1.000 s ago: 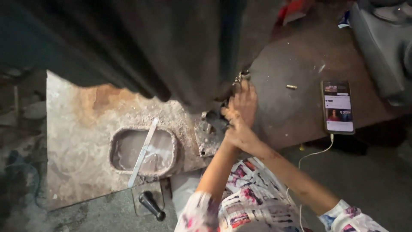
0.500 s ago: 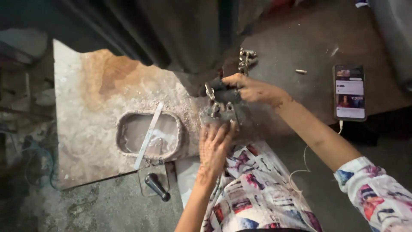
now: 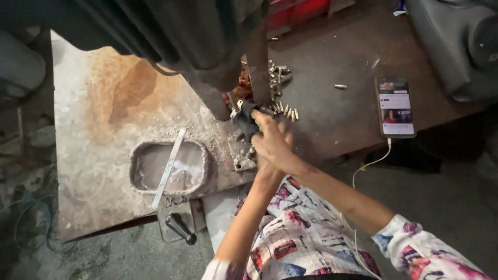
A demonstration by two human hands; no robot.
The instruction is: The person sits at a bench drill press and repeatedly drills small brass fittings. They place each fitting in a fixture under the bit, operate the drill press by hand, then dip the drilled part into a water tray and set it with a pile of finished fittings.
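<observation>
left hand (image 3: 267, 155) under the right, finger state hidden | right hand (image 3: 275, 140) fingers closed on dark machine part (image 3: 244, 111) at fingertips | small metal pins (image 3: 288, 111) just beyond fingers | phone (image 3: 396, 107) well right

Left hand (image 3: 265, 165) largely hidden beneath right hand (image 3: 275, 142); fingers' grip indeterminate. Dark metal machine column (image 3: 207, 46) cut off by top edge.

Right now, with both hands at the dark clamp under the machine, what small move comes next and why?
Probably seat the small part in the dark clamp: the hands overlap there, fingers at it, and loose metal pins lie beside it.
</observation>
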